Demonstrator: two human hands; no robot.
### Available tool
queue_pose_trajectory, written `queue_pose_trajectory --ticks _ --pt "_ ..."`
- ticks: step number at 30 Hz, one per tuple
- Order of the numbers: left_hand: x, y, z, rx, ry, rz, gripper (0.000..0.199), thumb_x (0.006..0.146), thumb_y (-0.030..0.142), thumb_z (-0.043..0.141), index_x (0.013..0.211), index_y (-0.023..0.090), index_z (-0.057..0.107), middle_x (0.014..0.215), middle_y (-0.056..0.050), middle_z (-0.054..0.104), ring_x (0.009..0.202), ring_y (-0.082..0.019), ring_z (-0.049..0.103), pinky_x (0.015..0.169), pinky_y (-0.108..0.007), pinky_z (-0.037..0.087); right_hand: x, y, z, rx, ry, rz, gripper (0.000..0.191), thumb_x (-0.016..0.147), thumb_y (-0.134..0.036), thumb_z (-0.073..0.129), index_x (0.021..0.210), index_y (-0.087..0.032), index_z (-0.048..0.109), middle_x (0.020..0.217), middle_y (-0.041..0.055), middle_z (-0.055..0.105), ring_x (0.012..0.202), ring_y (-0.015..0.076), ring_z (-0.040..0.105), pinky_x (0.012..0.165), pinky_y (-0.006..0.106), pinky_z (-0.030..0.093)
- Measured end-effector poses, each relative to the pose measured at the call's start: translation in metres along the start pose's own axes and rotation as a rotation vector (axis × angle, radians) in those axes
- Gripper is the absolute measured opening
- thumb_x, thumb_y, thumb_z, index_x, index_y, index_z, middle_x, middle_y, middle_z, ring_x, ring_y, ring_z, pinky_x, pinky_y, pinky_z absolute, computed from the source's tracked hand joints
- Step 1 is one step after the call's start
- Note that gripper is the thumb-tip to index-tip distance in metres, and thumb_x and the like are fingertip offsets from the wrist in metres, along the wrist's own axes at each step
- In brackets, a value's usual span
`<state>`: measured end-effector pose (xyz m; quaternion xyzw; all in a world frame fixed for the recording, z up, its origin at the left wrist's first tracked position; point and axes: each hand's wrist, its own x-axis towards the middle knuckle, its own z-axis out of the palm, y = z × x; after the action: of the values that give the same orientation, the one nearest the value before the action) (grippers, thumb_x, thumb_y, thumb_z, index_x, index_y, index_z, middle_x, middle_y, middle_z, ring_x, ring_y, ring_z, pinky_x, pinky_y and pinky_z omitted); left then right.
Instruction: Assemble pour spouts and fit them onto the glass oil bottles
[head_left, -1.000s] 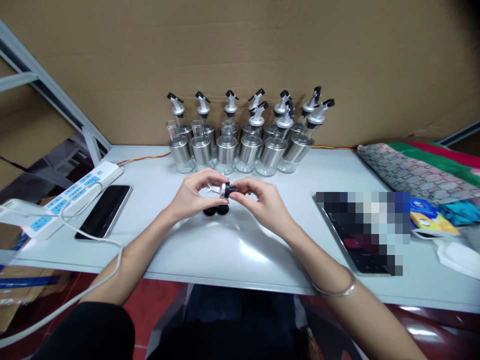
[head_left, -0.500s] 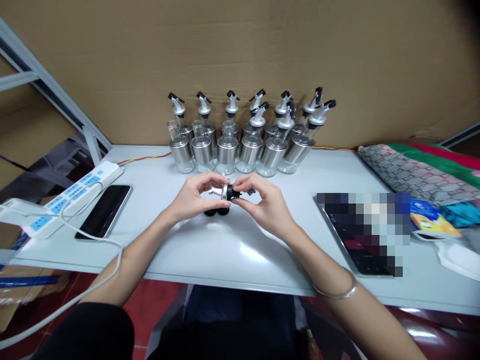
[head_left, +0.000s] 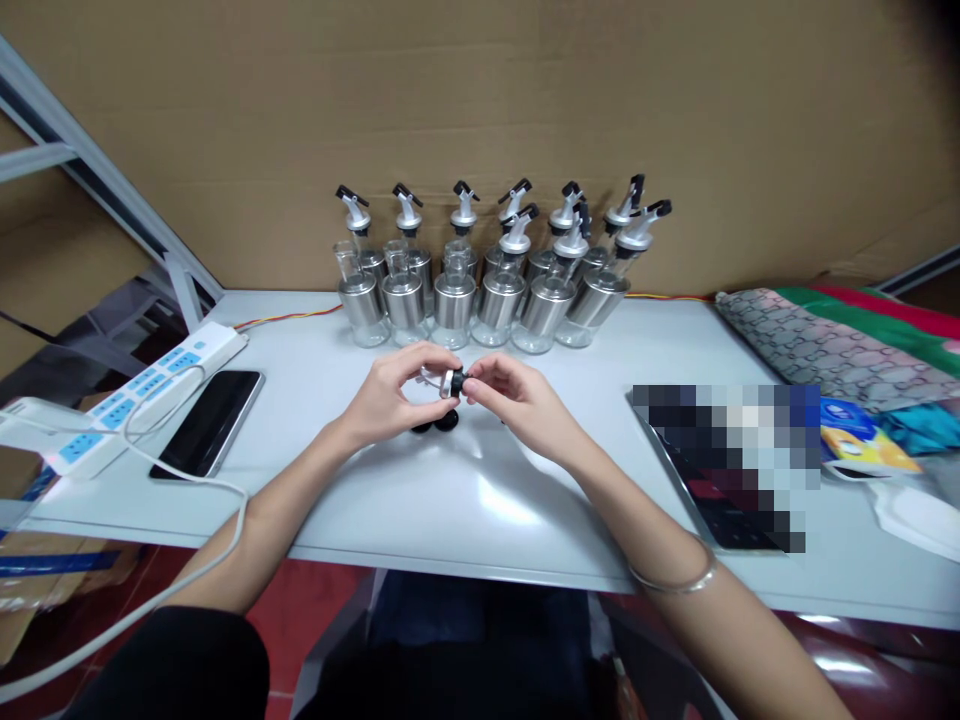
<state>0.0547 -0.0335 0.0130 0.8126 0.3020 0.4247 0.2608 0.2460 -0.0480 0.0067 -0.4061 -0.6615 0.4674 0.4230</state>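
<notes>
Between thumb and fingers, my left hand (head_left: 394,396) holds a silver and black pourer top (head_left: 451,382) on its side, its spout to the left. The fingertips of my right hand (head_left: 523,398) are closed at the black stopper end of that same top. Small black round parts (head_left: 446,420) rest on the table just below my left fingertips, partly hidden. Behind my hands stand two rows of glass bottles with steel sleeves. Three front-left ones, such as this bottle (head_left: 361,305), have bare necks; the others carry pourer tops.
A phone (head_left: 208,422) and a white power strip (head_left: 142,400) with a cable lie at the left of the table (head_left: 450,530). To the right are a partly pixelated tablet (head_left: 712,470), a yellow and blue packet (head_left: 862,437) and patterned fabric (head_left: 832,345).
The pourer top has turned a little in my left fingers. My right fingers have shifted and drawn closer together around its stopper end. The bottles stand as before.
</notes>
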Motion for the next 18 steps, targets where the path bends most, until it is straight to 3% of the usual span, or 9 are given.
queue_pose_trajectory --ticks 7,14,18 --pt "0.0009 0.0018 -0.0007 0.027 -0.002 0.070 0.025 0.072 0.020 0.071 0.095 0.017 0.062 0.093 -0.007 0.067 0.086 -0.016 0.061 0.074 -0.027 0.050 -0.0018 -0.0006 0.0002 -0.042 0.043 -0.122 0.016 0.078 -0.030 0.064 0.084 -0.018 0.056 0.083 0.0029 0.065 0.076 0.0149 0.061 0.071 0.031 0.049" --pt "0.0001 -0.0009 -0.0011 -0.016 0.000 0.028 0.028 0.072 0.024 0.073 0.097 0.017 0.062 0.094 -0.006 0.066 0.085 -0.015 0.062 0.073 -0.025 0.052 -0.0028 0.0005 0.0003 -0.118 0.082 -0.257 0.013 0.077 -0.019 0.065 0.087 -0.020 0.056 0.087 0.0024 0.063 0.083 0.0162 0.061 0.076 0.033 0.050" --pt "-0.0005 -0.0022 0.0008 -0.101 0.001 -0.015 0.030 0.070 0.024 0.075 0.097 0.017 0.063 0.094 -0.006 0.065 0.084 -0.014 0.062 0.075 -0.025 0.053 -0.0032 -0.0023 -0.0008 -0.252 0.083 -0.420 0.012 0.079 -0.013 0.063 0.083 -0.020 0.055 0.089 0.0036 0.063 0.086 0.0169 0.061 0.075 0.032 0.050"
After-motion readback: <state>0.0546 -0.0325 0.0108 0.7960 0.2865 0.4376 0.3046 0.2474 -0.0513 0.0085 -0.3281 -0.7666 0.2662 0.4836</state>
